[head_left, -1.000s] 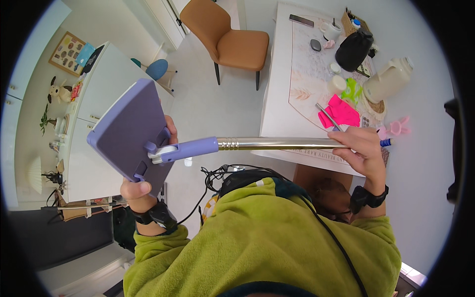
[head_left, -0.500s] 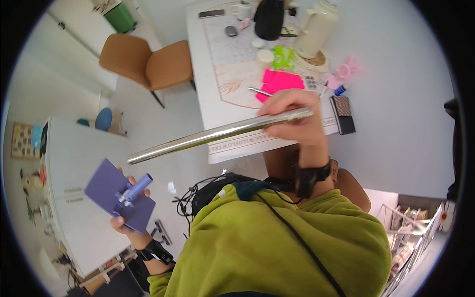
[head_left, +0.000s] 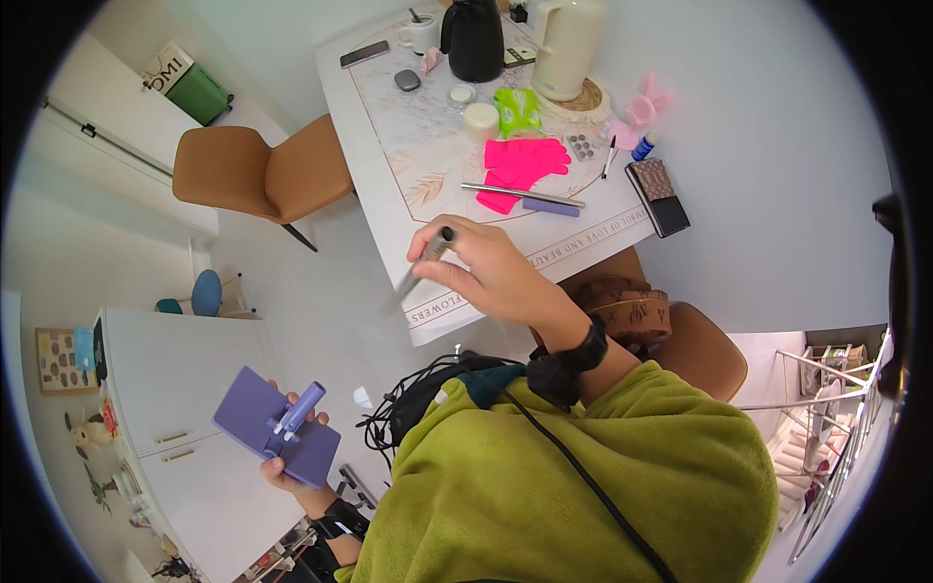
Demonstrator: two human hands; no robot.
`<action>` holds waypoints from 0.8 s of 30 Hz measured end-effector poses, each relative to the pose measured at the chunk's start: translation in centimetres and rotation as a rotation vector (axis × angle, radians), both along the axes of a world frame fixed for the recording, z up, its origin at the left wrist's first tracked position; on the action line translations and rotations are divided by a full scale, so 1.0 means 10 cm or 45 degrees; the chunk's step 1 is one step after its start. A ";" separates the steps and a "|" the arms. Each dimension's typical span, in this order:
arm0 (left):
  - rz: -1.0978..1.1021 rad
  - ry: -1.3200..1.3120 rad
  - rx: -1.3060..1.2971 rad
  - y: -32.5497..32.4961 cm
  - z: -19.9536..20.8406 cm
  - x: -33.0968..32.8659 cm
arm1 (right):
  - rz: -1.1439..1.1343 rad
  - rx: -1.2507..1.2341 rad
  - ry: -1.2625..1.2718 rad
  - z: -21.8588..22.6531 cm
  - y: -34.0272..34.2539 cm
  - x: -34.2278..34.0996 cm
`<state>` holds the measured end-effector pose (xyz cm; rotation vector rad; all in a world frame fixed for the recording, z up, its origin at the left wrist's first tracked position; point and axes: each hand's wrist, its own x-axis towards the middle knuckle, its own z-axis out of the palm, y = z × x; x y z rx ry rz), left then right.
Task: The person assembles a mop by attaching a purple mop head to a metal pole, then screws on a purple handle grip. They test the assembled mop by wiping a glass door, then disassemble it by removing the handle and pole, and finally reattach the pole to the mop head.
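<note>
My left hand (head_left: 280,474) is closed around the edge of a purple flat mop head (head_left: 243,408), a rectangular plate with a short round socket (head_left: 301,410) jointed at its middle. The thumb lies on the near edge and the other fingers curl behind it. In my right hand (head_left: 476,267), a shiny metal tube (head_left: 424,264) is gripped near one end; its dark open end shows, and the far part is blurred. The two pieces are apart. Beyond my right hand, a thin metal rod (head_left: 520,193) and a purple bar (head_left: 551,207) lie beside bright pink gloves (head_left: 525,160).
The table (head_left: 389,165) holds a black jug (head_left: 473,44), a cream kettle (head_left: 566,49), a white jar (head_left: 480,122), a green packet (head_left: 518,110) and a dark notebook (head_left: 658,197). Brown chairs (head_left: 224,170) stand around. At left is a white cabinet (head_left: 194,379); at right, a drying rack (head_left: 846,437).
The metal tube has swung from lying crosswise to pointing steeply away, its open end toward me. My right hand moved left and down; the view shifted, and the mop head stays in my left hand.
</note>
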<state>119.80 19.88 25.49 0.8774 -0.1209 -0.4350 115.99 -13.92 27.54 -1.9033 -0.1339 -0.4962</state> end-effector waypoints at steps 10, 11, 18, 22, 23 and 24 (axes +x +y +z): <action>0.042 -0.039 -0.174 -0.15 0.01 0.15 | 0.014 -0.709 -0.099 0.18 0.50 -0.07; -0.055 -0.034 -0.270 -0.19 0.05 0.20 | 0.056 -0.738 -0.145 0.27 0.55 -0.05; -0.088 -0.017 -0.355 -0.44 0.24 0.26 | 0.132 -0.981 -0.347 0.45 0.65 0.16; -0.192 -0.012 -0.277 -0.48 0.27 0.29 | 0.197 -0.947 -0.351 0.36 0.66 0.19; -0.193 -0.001 -0.187 -0.49 0.28 0.29 | 0.231 -0.972 -0.353 0.34 0.66 0.19; -0.195 0.012 -0.095 -0.49 0.30 0.29 | 0.263 -0.996 -0.354 0.33 0.66 0.18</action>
